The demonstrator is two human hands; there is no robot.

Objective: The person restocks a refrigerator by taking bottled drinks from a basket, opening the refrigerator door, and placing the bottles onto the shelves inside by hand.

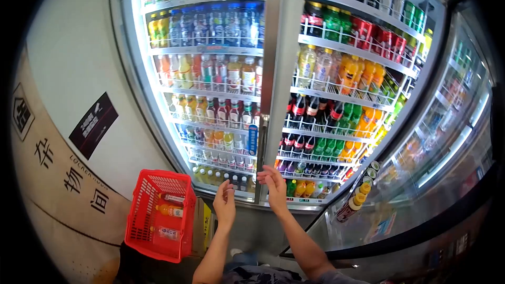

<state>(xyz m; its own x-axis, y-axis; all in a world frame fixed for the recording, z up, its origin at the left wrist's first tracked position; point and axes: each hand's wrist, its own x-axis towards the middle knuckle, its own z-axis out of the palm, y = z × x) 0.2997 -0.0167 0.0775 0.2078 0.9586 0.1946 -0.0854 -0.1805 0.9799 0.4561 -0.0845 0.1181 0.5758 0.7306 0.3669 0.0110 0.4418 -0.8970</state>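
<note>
My left hand [225, 203] is raised before the lower shelves of the drinks fridge, empty, its fingers loosely bent and apart. To its right, my right hand [274, 188] is held up near the fridge's middle post [263, 147], fingers stretched out and nothing in them. A red plastic basket [187, 231] stands low on the left. Inside it lie an orange drink bottle [169, 210], a clear bottle with a pale label [165, 232] and another small bottle [172, 198]. Neither hand touches the basket.
Bottles and cans fill the shelves, including blue-capped water bottles [216, 23] and red cans [363, 31]. An open glass door [315, 236] juts out at lower right. Several yellow-topped cans [360, 198] appear beside it. A cardboard box [202, 226] sits by the basket.
</note>
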